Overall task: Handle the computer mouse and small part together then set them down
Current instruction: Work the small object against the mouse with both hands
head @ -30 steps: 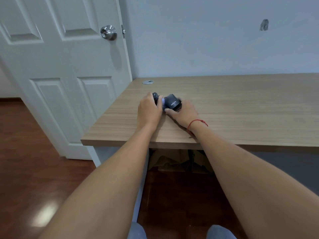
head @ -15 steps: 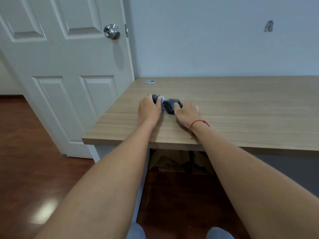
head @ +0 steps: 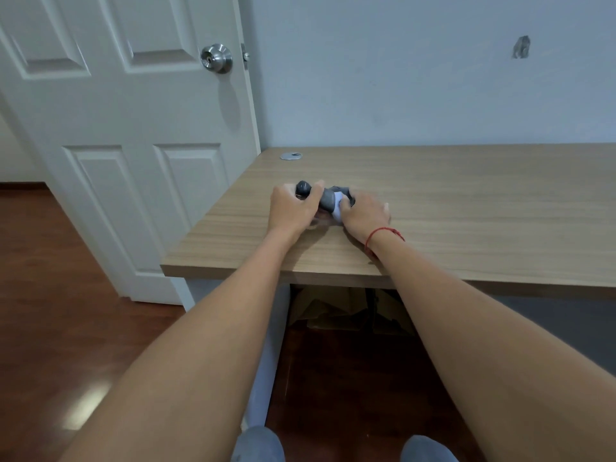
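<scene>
Both hands meet over the wooden desk (head: 466,201) near its left end. My left hand (head: 291,210) pinches a small dark round part (head: 303,187) at its fingertips. My right hand (head: 365,213), with a red string on its wrist, grips the dark grey computer mouse (head: 328,199). The mouse sits between the two hands, tilted so that a pale patch shows on it. It is blurred and largely covered by fingers. I cannot tell whether the part and the mouse touch.
A silver cable grommet (head: 291,156) is set in the desk's far left corner. A white door (head: 133,155) with a metal knob (head: 216,58) stands left of the desk. Cardboard (head: 333,310) lies under the desk. The wall runs along the desk's back edge.
The mouse has turned in my right hand: its dark top with a logo no longer shows and a pale patch does. Both hands stay in the same spot.
</scene>
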A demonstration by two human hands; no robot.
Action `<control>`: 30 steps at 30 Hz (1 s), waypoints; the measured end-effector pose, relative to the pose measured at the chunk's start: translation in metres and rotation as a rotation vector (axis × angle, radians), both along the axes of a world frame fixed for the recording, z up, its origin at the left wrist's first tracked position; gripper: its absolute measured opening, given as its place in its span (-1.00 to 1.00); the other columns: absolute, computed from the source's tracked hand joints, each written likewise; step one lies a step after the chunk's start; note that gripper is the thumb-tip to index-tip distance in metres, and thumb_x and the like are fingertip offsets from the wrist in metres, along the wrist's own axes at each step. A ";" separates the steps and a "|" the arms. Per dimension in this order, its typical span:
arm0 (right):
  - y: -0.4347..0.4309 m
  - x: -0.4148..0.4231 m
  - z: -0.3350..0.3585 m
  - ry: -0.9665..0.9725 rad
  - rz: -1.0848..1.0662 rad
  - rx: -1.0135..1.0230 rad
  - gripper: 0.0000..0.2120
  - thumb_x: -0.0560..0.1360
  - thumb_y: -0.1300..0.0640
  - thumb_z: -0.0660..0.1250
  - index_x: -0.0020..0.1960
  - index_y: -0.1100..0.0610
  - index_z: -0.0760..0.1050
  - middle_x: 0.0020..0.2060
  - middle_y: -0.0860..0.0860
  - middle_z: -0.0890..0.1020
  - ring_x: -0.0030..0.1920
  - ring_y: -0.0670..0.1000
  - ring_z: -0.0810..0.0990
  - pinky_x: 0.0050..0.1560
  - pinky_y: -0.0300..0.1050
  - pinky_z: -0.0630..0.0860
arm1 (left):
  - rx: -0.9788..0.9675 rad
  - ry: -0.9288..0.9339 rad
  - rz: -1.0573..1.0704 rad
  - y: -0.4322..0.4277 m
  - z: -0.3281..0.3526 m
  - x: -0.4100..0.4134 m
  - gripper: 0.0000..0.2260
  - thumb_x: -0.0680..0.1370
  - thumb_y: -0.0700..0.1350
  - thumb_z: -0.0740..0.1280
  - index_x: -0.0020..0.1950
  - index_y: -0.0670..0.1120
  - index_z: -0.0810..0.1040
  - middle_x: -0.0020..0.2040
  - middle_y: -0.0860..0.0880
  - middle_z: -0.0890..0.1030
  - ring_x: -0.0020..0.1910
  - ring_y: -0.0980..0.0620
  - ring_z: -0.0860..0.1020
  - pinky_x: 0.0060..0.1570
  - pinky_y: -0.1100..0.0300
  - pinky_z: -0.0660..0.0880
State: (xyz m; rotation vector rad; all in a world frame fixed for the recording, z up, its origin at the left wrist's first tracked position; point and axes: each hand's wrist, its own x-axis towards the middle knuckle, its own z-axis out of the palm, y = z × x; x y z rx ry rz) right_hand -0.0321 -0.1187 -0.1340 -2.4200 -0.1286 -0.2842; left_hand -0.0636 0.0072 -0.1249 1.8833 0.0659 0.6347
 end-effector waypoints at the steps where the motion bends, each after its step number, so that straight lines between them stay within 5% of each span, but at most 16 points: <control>1: 0.000 0.001 0.000 0.006 0.001 0.005 -0.61 0.61 0.02 0.05 0.31 0.14 0.45 0.20 0.14 0.61 0.27 0.16 0.51 0.48 0.16 0.14 | 0.014 -0.001 0.012 0.000 0.000 0.000 -0.62 0.49 -0.04 0.37 -0.37 -0.30 0.45 -0.41 -0.22 0.58 -0.43 -0.08 0.61 -0.49 0.20 0.57; 5: 0.001 0.003 -0.004 0.023 0.016 0.018 -0.57 0.61 -0.03 0.04 0.36 0.15 0.42 0.25 0.12 0.59 0.32 0.14 0.48 0.50 0.18 0.10 | 0.154 -0.009 0.191 0.002 0.000 0.002 -0.58 0.50 -0.05 0.34 -0.47 -0.09 0.23 -0.51 -0.01 0.37 -0.50 0.03 0.36 -0.46 0.22 0.31; 10: 0.000 0.003 -0.004 0.020 0.019 0.015 -0.56 0.61 -0.03 0.04 0.36 0.14 0.43 0.25 0.11 0.59 0.31 0.13 0.49 0.49 0.19 0.12 | 0.048 -0.036 0.052 -0.001 0.000 -0.001 -0.64 0.49 -0.05 0.38 -0.36 -0.28 0.42 -0.38 -0.29 0.60 -0.42 -0.19 0.62 -0.47 0.04 0.59; 13: 0.000 0.002 -0.004 0.004 0.040 0.013 -0.61 0.61 -0.03 0.05 0.23 0.15 0.50 0.15 0.10 0.63 0.23 0.14 0.53 0.48 0.19 0.14 | 0.219 -0.027 0.217 -0.001 -0.001 0.001 -0.67 0.51 -0.01 0.33 -0.36 -0.14 0.34 -0.41 -0.08 0.45 -0.36 -0.11 0.44 -0.33 0.13 0.34; 16: -0.001 0.001 -0.005 -0.026 0.086 -0.010 -0.68 0.60 -0.05 0.05 0.08 0.09 0.51 -0.01 0.05 0.64 0.13 0.11 0.57 0.43 0.16 0.20 | 0.242 0.014 0.307 0.000 -0.001 0.002 -0.72 0.55 -0.04 0.29 -0.28 -0.14 0.34 -0.31 -0.07 0.45 -0.27 -0.06 0.37 -0.25 0.16 0.26; 24: 0.000 -0.001 -0.002 -0.009 0.046 -0.034 -0.60 0.62 -0.04 0.01 0.26 0.10 0.49 0.12 0.09 0.64 0.21 0.12 0.55 0.49 0.17 0.15 | 0.192 -0.094 0.168 -0.003 0.001 -0.002 -0.60 0.50 -0.07 0.34 -0.46 -0.09 0.25 -0.53 0.04 0.31 -0.54 0.14 0.28 -0.51 0.39 0.24; 30: -0.001 -0.003 -0.004 -0.012 0.109 0.012 -0.65 0.61 -0.04 0.06 0.18 0.12 0.51 0.08 0.11 0.65 0.18 0.15 0.56 0.48 0.18 0.15 | 0.128 0.005 0.276 0.006 -0.002 0.008 -0.65 0.53 -0.03 0.30 -0.40 -0.15 0.35 -0.42 -0.07 0.47 -0.31 -0.09 0.48 -0.32 0.11 0.40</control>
